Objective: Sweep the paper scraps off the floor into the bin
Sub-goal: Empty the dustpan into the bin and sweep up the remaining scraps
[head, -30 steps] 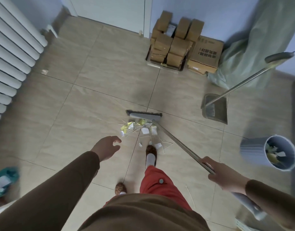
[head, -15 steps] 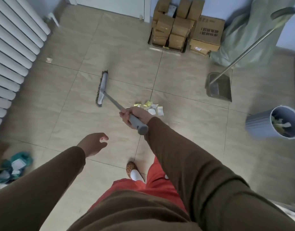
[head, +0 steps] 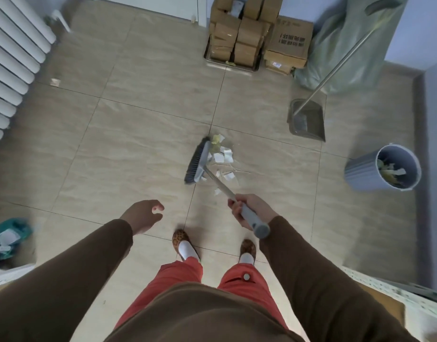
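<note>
Now the paper scraps (head: 221,157) lie heaped just right of the broom head (head: 197,164), well left of the bin (head: 360,172) (dustpan (head: 308,120) beyond them). Gathering is under way; next they need pushing toward the dustpan. Right hand (head: 249,209) grips the broom handle; left hand (head: 143,214) hangs loosely curled, fingers holding nothing.

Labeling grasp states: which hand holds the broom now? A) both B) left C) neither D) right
D: the right hand grips the broom near the end of its handle, while the left hand hangs over the floor with loosely curled fingers, holding nothing.
</note>
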`<act>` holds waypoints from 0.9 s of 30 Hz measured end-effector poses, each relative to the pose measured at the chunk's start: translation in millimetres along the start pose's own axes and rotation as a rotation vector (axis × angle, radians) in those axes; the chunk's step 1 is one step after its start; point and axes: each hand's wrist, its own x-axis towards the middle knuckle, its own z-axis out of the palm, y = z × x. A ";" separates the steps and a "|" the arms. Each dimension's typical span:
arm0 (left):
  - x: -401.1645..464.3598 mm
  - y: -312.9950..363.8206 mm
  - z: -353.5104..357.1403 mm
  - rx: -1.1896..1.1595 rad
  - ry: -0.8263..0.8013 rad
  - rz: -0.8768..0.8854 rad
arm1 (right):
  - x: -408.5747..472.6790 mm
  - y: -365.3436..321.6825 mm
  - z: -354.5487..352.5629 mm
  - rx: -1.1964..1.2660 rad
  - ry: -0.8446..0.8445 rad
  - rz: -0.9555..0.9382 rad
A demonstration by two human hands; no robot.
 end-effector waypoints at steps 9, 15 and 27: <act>-21.8 103.9 69.4 0.017 0.053 0.047 | -134.8 30.0 -133.0 -0.217 0.064 -0.064; -43.6 135.0 112.6 0.083 0.040 0.029 | -153.3 19.9 -188.5 -0.387 -0.029 0.163; -49.9 161.1 138.8 0.106 0.051 0.045 | -128.9 -105.0 -217.0 -0.847 0.159 0.197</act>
